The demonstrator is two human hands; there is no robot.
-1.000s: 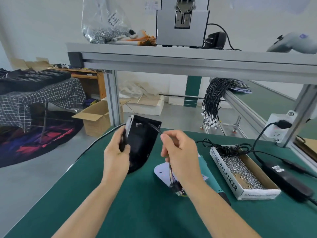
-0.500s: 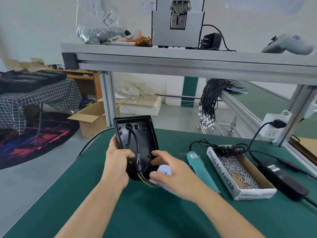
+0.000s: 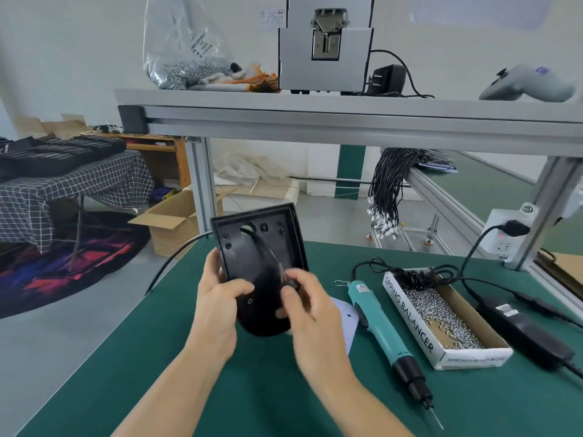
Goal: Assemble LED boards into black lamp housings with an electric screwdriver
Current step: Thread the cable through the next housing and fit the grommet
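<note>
Left hand (image 3: 220, 298) gripping black lamp housing (image 3: 262, 247) above green bench (image 3: 220, 389), open side toward camera; right hand (image 3: 303, 305) pinching blurred black wire (image 3: 268, 253) inside; electric screwdriver (image 3: 383, 329) lying just right

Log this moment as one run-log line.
left hand: holds black housing | right hand: pinches its wire | screwdriver: idle on mat
</note>
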